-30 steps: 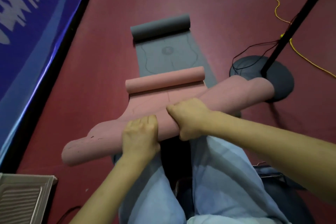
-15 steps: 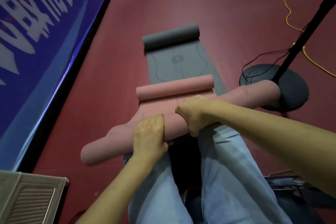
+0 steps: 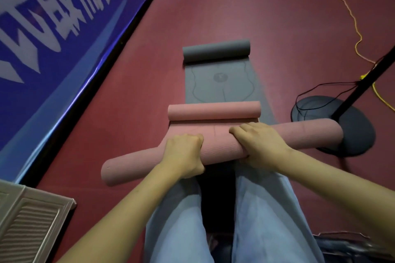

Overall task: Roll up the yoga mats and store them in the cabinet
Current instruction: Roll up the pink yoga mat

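Left hand, right hand gripping pink mat roll, grey mat beyond

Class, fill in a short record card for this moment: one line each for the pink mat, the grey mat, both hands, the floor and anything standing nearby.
pink mat: being rolled; a second curl at its far end
grey mat: partly unrolled flat beyond the pink one, far end curled
left hand: gripping the near pink roll
right hand: gripping the same roll
floor: dark red
stand base: round, black, right of the mats
yellow cable: trailing across the floor
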Available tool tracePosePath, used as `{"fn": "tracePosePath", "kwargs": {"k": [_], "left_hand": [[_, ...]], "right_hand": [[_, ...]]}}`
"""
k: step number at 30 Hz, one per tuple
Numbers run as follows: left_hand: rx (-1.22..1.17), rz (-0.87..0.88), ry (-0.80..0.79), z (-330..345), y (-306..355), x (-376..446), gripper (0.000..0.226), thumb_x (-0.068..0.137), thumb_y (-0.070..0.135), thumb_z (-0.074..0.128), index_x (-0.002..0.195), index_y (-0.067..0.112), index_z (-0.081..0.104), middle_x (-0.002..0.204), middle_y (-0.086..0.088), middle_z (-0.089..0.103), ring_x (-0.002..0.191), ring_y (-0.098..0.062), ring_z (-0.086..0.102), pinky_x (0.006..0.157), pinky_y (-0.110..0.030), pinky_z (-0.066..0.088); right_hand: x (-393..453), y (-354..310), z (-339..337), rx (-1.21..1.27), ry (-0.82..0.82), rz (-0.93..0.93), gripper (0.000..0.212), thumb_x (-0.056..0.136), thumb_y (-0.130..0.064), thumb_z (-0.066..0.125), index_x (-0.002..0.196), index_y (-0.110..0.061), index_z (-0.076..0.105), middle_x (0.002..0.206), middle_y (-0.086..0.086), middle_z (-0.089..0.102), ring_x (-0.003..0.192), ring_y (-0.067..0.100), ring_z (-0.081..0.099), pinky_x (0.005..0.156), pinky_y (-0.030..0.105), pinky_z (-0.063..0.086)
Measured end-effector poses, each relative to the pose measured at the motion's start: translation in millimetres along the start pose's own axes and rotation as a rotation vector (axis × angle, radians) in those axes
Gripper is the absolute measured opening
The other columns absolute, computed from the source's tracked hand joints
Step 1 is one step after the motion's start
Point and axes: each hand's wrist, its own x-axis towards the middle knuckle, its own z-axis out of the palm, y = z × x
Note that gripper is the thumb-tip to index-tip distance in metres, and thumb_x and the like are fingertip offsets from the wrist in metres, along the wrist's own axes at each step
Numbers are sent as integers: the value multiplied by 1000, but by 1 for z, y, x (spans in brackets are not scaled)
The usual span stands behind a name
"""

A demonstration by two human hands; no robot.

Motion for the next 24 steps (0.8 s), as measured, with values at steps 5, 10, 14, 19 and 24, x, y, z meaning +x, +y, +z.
{"fn": "tracePosePath", "kwargs": {"k": [5,10,14,19,24], "left_hand": [[-22,9,12,-4,0,-8,43,65,40,75,99,24,53,103,-2,70,92,-33,66,64,-33,38],[-126,74,-70,3,13,-69,45,61,43,71,100,27,56,96,2,71,87,-30,68,66,-34,50],[-150,83,-60,11,31,-105,45,60,39,73,101,27,60,96,4,71,87,-27,68,65,-33,51],[-150,102,-36,11,33,-122,42,58,36,73,97,27,61,88,4,70,81,-28,68,62,-32,51],[-170,101,7,19,36,-136,44,54,36,77,94,26,62,85,5,68,78,-27,66,62,-32,46]], "right_hand": [[1,-13,-12,-52,10,35,51,51,-25,76,96,-18,52,88,3,65,78,33,65,61,37,49],[-60,-41,-14,-29,74,11,58,31,-22,78,85,-16,57,70,1,59,59,30,60,48,30,29],[-101,-66,-4,-21,56,65,56,31,-20,79,84,-15,61,68,3,56,59,30,57,50,32,35],[-124,-84,-2,-20,45,148,59,35,-16,85,89,-13,63,72,6,58,62,31,57,55,33,35],[-122,-84,-1,-11,-51,63,58,45,-27,84,97,-16,60,77,2,61,66,31,60,53,32,41]]}}
